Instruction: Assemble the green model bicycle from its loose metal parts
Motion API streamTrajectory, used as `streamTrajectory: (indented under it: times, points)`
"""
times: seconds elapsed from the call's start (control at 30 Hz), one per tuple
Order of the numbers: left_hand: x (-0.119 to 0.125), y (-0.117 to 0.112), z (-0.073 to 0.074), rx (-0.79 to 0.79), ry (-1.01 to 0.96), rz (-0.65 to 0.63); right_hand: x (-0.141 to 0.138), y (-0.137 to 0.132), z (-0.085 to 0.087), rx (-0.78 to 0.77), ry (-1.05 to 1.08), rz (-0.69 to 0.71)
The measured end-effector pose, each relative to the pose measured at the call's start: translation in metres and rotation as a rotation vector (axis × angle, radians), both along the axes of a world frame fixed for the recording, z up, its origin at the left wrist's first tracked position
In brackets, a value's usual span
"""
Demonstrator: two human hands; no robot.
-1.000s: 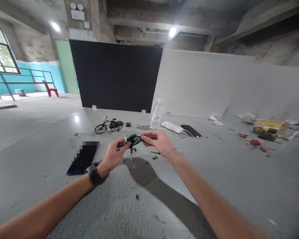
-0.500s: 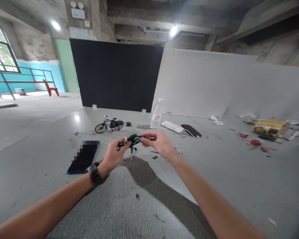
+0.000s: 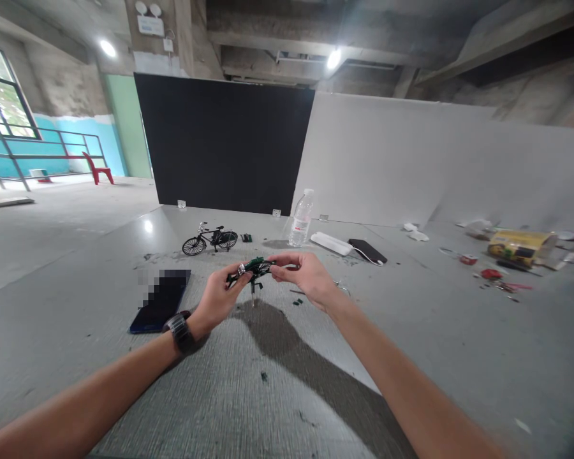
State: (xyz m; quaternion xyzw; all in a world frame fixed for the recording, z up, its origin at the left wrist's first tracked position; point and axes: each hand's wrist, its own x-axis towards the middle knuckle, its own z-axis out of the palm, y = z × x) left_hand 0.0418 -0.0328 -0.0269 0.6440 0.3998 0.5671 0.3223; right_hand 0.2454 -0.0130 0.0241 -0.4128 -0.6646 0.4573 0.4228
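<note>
Green bicycle [image 3: 255,263] is pinched between inward-angled left hand [image 3: 219,294] and right hand [image 3: 306,275].

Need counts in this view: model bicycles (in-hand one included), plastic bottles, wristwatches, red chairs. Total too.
Model bicycles: 2 (black bicycle standing on the table; green-and-black bicycle, partly hidden, held in left hand and right hand)
Plastic bottles: 1 (clear bottle, upright)
Wristwatches: 1 (black wristwatch, left wrist)
Red chairs: 1 (red chair, background)
Total: 5
</note>
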Motion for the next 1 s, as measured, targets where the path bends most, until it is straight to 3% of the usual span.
streamTrajectory:
  times: [0.2, 0.33, 0.63, 0.87, 1.0]
  points:
    - [-0.009, -0.004, 0.007, 0.141, 0.141, -0.066, 0.002, 0.004, -0.003, -0.122, 0.079, 0.016]
    - [-0.017, -0.004, 0.012, 0.304, 0.279, -0.116, 0.003, 0.001, 0.003, -0.102, 0.037, 0.056]
    - [-0.027, 0.004, 0.004, 0.609, 0.436, -0.084, -0.001, -0.007, 0.007, 0.187, -0.112, 0.085]
    - [-0.032, 0.006, 0.004, 0.742, 0.509, -0.132, 0.003, -0.010, 0.012, 0.455, -0.328, 0.117]
    - [-0.034, 0.007, 0.003, 0.753, 0.551, -0.159, 0.005, -0.009, 0.012, 0.522, -0.377, 0.114]
